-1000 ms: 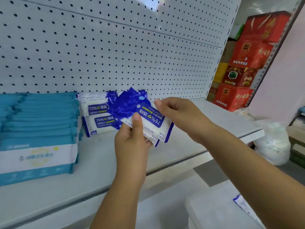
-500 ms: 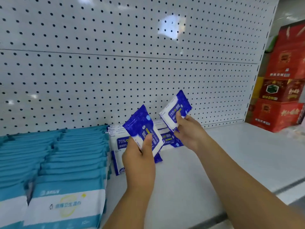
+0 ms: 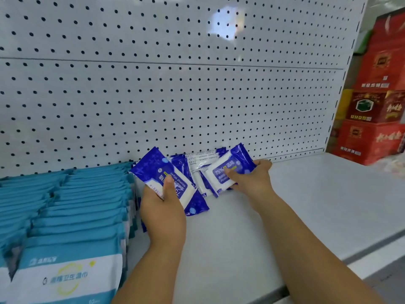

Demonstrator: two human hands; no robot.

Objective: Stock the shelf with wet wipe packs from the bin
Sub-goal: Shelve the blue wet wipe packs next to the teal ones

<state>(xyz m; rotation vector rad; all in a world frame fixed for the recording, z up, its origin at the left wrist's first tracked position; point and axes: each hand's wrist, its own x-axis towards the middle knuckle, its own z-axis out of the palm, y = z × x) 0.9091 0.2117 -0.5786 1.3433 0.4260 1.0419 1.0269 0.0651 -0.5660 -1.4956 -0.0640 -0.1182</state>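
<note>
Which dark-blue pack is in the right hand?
The 75%-label pack, rightmost, in the right hand; the left hand grips a second pack by the teal stacks.

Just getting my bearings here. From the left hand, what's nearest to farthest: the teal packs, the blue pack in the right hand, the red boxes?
1. Teal packs: stacked right beside the left hand, on its left.
2. Blue pack: gripped by the right hand, off to the right near the pegboard.
3. Red boxes: far right, beyond the shelf end.

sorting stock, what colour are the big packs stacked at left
Teal plastic wipe packs with a white band; head view.
</note>
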